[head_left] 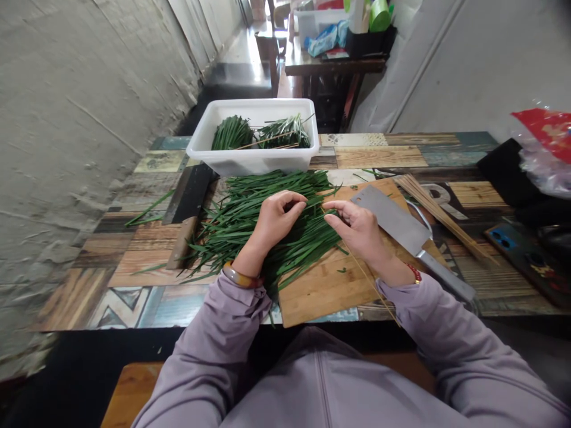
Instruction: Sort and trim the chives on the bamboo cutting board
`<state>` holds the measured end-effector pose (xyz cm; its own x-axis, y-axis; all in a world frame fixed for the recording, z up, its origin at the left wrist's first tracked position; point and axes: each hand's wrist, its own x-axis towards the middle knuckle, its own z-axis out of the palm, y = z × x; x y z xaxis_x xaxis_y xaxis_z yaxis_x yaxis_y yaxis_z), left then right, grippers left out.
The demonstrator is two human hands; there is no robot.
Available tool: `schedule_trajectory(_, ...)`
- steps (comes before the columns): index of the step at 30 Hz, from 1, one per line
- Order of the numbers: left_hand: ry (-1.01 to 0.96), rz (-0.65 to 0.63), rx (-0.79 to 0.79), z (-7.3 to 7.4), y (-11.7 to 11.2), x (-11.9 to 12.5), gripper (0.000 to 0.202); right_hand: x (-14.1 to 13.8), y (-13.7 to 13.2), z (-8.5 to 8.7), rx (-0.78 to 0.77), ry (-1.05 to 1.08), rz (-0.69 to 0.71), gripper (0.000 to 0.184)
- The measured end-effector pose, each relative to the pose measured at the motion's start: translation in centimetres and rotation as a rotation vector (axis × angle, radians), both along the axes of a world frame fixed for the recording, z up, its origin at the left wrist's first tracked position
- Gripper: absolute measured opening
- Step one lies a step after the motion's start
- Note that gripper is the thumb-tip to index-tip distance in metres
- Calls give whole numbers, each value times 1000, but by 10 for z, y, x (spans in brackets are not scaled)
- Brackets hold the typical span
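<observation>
Garlic chives, long flat green leaves, lie in a wide heap that reaches onto a wooden cutting board. Over the heap, my left hand has its thumb and fingertips pinched together; whatever is between them is too small to make out. My right hand faces it a short gap away, closed on a thin bamboo skewer that slants down past my wrist toward the table edge. Right of that hand, a cleaver rests flat on the board, its handle toward me.
A white plastic tub at the back holds chive bundles and skewers. More bamboo skewers lie right of the cleaver. Left of the heap is a dark blade with a wooden handle. A phone-like dark object lies far right.
</observation>
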<state>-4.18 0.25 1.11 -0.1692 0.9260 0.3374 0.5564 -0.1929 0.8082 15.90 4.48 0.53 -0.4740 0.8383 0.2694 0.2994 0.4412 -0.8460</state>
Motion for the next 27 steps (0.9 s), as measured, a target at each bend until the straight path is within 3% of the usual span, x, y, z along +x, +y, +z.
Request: schedule_trajectory(27,-27,-86,-5,11,-7,14,14,0,-1,3,3,-3,14,21)
